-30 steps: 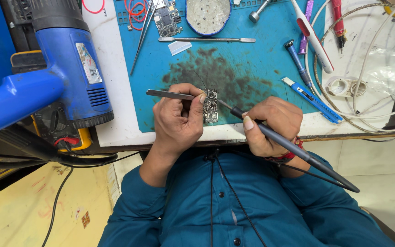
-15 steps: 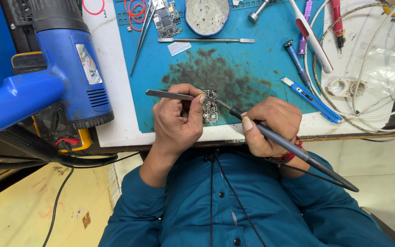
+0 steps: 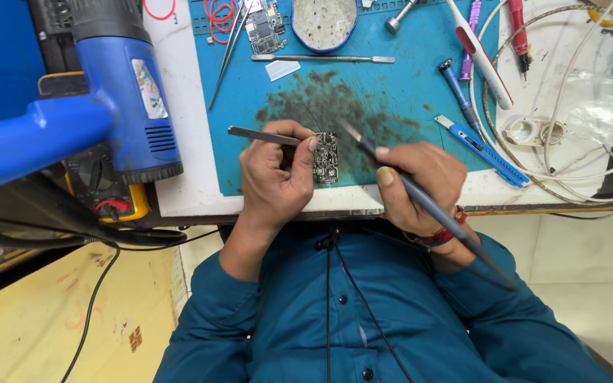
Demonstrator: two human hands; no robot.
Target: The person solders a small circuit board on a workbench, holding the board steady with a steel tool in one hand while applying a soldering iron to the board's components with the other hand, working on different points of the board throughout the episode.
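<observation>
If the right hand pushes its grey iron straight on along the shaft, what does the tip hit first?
Judging by the line, the right hand would drive the grey iron onto the dark scorched patch of the blue mat, just past the small circuit board. Height is unclear.

I see the left hand (image 3: 276, 177) pinching tweezers (image 3: 264, 135) against a small circuit board (image 3: 326, 157) on the blue mat (image 3: 406, 92). The right hand (image 3: 420, 184) holds a soldering iron (image 3: 427, 206), tip over the board.
</observation>
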